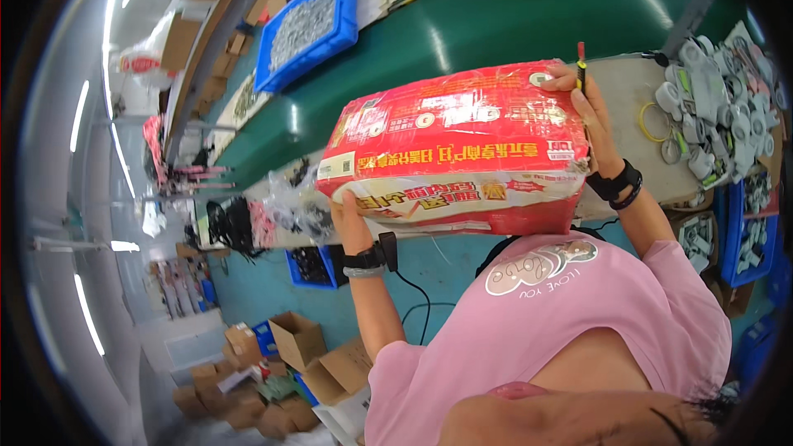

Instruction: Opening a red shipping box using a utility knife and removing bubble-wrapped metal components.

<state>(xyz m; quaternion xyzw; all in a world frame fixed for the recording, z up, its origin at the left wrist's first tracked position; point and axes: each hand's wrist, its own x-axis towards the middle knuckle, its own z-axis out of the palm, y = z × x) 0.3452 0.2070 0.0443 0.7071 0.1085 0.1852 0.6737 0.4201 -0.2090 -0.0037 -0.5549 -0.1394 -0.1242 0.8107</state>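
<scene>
A red printed carton (462,128) with shiny clear tape on it is held up tilted in front of my body. My left hand (353,223) grips its near left corner, the thumb pressed on the side and the other fingers mostly hidden. At the far right end, my right hand (591,107) has its fingers over the top edge. A slim stick-like tool (581,70), black and yellow with a red end, stands up from between the right-hand fingers; its exact kind cannot be made out. Dark bands circle both wrists.
Beyond the carton runs a green conveyor belt (446,41), with a blue crate (347,21) of small grey parts at its far left. White and grey plastic parts (723,107) pile up at the right. Clear plastic bags (297,206) lie left; open cardboard boxes (297,339) stand on the floor.
</scene>
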